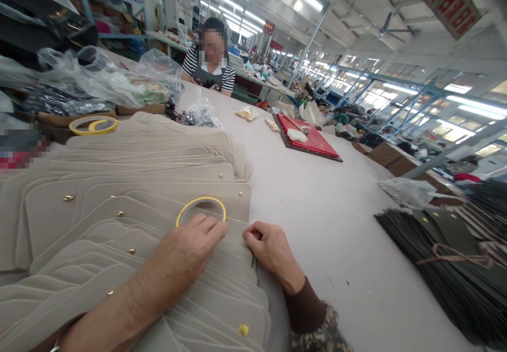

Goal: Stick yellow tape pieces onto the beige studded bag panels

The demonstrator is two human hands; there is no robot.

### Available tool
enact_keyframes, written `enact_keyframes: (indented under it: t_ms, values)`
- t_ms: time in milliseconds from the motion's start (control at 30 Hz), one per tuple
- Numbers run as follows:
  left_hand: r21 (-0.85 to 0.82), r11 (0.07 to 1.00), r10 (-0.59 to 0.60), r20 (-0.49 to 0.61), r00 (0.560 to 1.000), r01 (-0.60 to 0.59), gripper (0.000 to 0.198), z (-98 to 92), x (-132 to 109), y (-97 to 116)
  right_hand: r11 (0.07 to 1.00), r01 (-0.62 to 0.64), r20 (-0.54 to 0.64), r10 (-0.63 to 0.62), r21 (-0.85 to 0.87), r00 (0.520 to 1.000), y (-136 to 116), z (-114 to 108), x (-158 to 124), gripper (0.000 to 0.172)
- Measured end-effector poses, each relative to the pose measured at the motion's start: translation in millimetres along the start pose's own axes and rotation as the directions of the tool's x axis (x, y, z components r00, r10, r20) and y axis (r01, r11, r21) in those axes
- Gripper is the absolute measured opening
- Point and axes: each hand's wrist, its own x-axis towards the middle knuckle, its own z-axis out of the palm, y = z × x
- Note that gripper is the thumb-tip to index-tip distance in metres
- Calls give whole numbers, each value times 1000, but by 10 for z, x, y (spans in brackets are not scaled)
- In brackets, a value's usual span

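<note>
Beige panel stack (158,193): fanned, overlapping cut pieces spread over the near left of the white table (325,220), several showing small gold studs (68,198). Left hand (190,251) lies flat on the top panels, palm down, fingers (209,225) stretched out and together, gripping nothing; the fingertips touch the near edge of a yellow tape ring (200,200) that lies flat on the stack. Right hand (269,246) rests at the stack's right edge, fingers curled in to a loose fist, thumb pressed to forefinger right at a panel's margin; whether it pinches that margin cannot be told. A brown cuff shows on the wrist. At the stack's far left corner lies a second yellow tape roll (94,125), with clear plastic bags (99,82) heaped behind it. Beyond the stack, across the table, a red tray (311,138). Right of the stack, well apart, a pile of dark cut pieces (443,257). Past the stack's far end sits a co-worker in a striped shirt (212,69).
</note>
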Motion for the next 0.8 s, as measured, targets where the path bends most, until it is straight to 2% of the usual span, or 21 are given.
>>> enact_keyframes:
  t_ms: [100,167,233,300,400,500,600,800]
  values:
    - [-108,992,44,-200,979,-66,21,1,-40,-37,996,-16,178,0,91,984,46,-81,-19,17]
    - [-171,978,65,-278,958,-116,22,14,-55,-49,989,-18,213,-14,147,977,53,-117,-39,18]
    - [-186,971,87,-302,949,-148,30,29,-53,-48,977,24,97,-46,213,994,14,-125,-61,16]
    - [-152,975,111,-295,949,-162,38,43,-41,-40,949,146,-72,-131,279,989,-72,-105,-86,13]
    - [-54,989,114,-298,948,-136,38,71,-26,-28,869,388,-194,-342,307,920,-227,-41,-117,14]
    - [-12,994,98,-311,945,-107,35,105,-29,-21,800,542,-250,-487,257,837,-323,41,-131,16]
    - [-55,990,106,-285,953,-126,32,124,-42,-15,763,615,-287,-554,200,781,-342,115,-125,17]
    - [-210,972,72,-168,983,-107,25,88,-51,0,797,603,-314,-563,39,765,-327,189,-107,17]
